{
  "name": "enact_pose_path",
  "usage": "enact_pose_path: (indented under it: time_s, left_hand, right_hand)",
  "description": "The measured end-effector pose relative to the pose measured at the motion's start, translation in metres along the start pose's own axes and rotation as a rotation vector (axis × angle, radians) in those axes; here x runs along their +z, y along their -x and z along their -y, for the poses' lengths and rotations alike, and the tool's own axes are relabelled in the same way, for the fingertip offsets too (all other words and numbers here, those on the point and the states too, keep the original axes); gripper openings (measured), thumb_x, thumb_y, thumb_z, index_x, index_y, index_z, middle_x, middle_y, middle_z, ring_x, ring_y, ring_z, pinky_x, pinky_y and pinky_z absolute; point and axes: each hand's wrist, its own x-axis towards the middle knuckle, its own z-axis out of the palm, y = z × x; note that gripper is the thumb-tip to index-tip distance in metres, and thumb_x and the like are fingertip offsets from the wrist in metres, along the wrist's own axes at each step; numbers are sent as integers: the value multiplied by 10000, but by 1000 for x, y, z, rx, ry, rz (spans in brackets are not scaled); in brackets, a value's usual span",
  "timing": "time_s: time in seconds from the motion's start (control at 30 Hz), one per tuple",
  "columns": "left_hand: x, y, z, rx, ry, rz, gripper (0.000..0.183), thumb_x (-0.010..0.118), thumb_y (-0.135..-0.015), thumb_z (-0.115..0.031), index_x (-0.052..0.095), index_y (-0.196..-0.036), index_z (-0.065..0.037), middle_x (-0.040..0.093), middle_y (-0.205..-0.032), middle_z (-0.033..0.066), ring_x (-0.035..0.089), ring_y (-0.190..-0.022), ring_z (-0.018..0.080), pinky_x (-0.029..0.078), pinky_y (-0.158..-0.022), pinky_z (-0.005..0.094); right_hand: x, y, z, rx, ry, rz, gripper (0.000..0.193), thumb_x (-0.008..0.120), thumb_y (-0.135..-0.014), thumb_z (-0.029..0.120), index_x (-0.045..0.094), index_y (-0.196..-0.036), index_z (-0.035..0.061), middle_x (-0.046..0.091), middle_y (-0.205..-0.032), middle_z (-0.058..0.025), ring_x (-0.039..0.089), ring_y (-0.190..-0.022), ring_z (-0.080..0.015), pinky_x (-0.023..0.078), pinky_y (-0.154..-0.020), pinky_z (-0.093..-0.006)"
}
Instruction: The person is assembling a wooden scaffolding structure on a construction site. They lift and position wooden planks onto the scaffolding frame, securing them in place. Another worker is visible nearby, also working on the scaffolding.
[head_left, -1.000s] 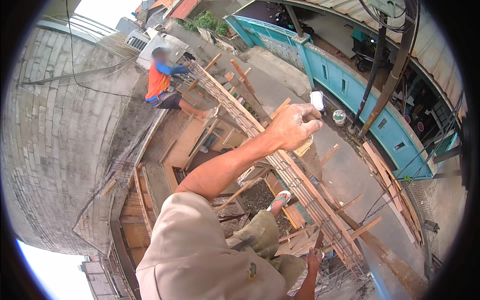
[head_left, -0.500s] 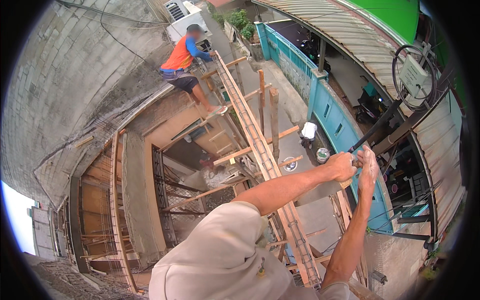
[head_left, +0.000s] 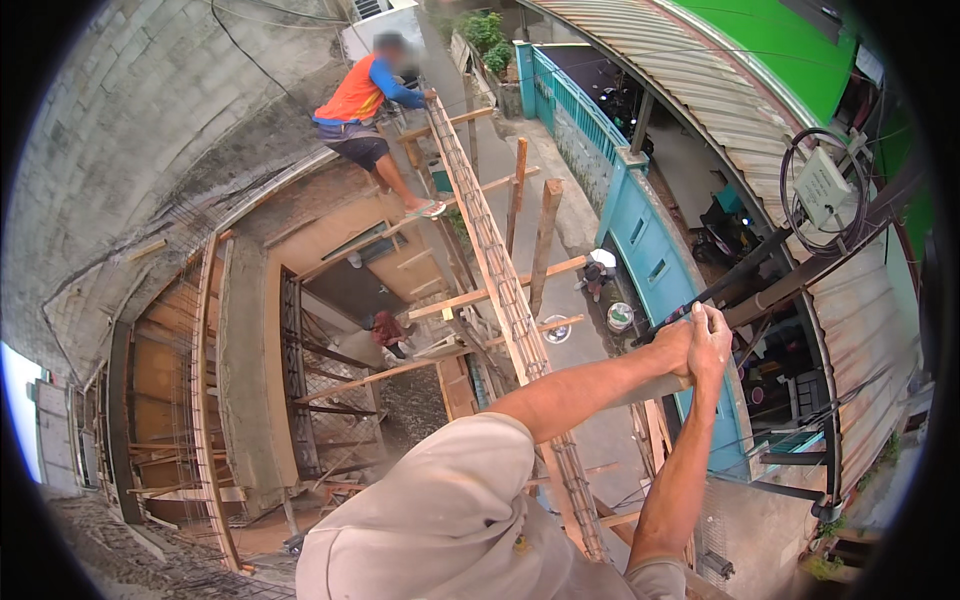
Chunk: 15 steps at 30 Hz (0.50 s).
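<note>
My left hand (head_left: 672,347) is closed, at the end of an arm stretched across to the right. Against it presses my right hand (head_left: 710,342), its fingers together and bent around the left one. What they hold, if anything, is hidden; a grey flat shape (head_left: 655,388) shows just below the left wrist. Both hands are raised to the right of a long narrow wooden beam form (head_left: 498,270), which has a steel rebar cage (head_left: 515,312) lying in it. Neither hand touches the form.
A co-worker in an orange vest (head_left: 350,98) crouches at the form's far end. Two people stand lower down, one in reddish clothing (head_left: 385,328), one in white (head_left: 600,265). Wooden posts (head_left: 546,232) rise beside the form. A turquoise wall (head_left: 655,245) and cable box (head_left: 822,187) stand right.
My right hand has gone from flat and upright to folded against my left hand. Both hands have shifted slightly. The view has turned a little, and the person in reddish clothing shows more clearly.
</note>
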Motion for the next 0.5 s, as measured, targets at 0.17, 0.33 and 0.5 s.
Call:
enact_pose_path:
  time_s: [0.17, 0.33, 0.5]
  left_hand:
    - [5, -1, 6, 20, 40, -51, 467, 767, -634, -301, 661, -1035, -86, 694, -1021, 162, 642, -993, 368, 516, -850, 473]
    - [6, -1, 8, 68, 34, -78, 476, 743, -660, -319, 643, -1058, -77, 683, -1040, 178, 636, -997, 386, 516, -836, 494]
    - [5, -3, 7, 66, 74, -46, 490, 742, -669, -326, 630, -1085, -93, 679, -1045, 189, 634, -992, 401, 517, -832, 498]
  right_hand:
    - [0, 4, 0, 22, -14, -36, 412, 667, -890, 335, 676, -1029, -53, 701, -917, -180, 666, -858, -236, 503, -796, -359]
    - [-1, 4, 3, 13, -18, -75, 409, 661, -891, 329, 676, -1012, -61, 702, -903, -178, 666, -849, -242, 503, -784, -357]
    - [-2, 5, 7, 40, -8, -62, 399, 652, -893, 312, 674, -1007, -70, 700, -885, -183, 660, -824, -233, 502, -774, -358]
